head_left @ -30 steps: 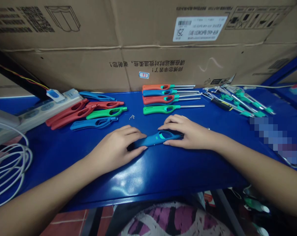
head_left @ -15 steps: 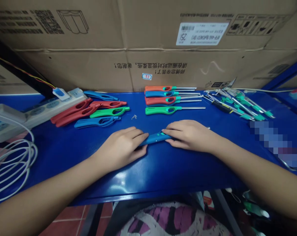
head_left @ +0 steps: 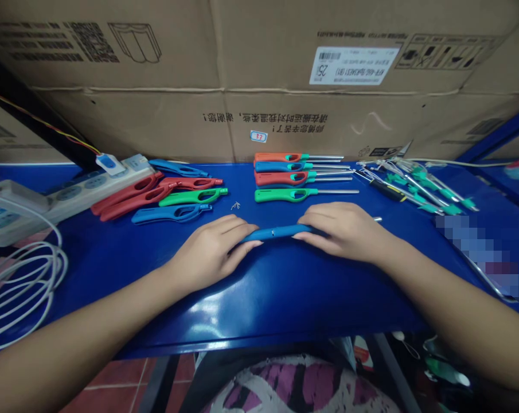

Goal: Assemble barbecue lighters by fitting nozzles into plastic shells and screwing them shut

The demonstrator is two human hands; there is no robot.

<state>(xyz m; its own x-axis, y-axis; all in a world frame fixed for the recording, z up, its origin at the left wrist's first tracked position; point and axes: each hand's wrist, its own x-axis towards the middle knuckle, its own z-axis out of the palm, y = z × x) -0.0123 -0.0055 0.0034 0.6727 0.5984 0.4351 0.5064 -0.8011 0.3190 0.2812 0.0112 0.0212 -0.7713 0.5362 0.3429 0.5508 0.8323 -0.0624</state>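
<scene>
A blue long-necked lighter (head_left: pixel 280 232) lies crosswise between my hands, its narrow edge turned up toward me. My left hand (head_left: pixel 216 246) pinches its left end between thumb and fingers. Around its right part my right hand (head_left: pixel 339 229) is closed, and the tip of the metal tube shows past the wrist. Behind my hands several assembled lighters lie in a stack of rows, the nearest being a green lighter (head_left: pixel 280 195). To their left are loose handle shells, among them a blue shell (head_left: pixel 168 214). A few small screws (head_left: pixel 235 205) rest between the two groups.
Metal tubes with teal parts (head_left: pixel 431 186) and a black-handled screwdriver (head_left: pixel 387 190) lie at the back right. A power strip (head_left: pixel 76 192) and a coiled white cable (head_left: pixel 27 287) occupy the left. A cardboard box (head_left: pixel 156 120) stands behind the blue table (head_left: pixel 237 312).
The blue lighter has turned about its length, so its narrow edge faces up and the trigger opening is out of sight. Both hands have risen slightly with it.
</scene>
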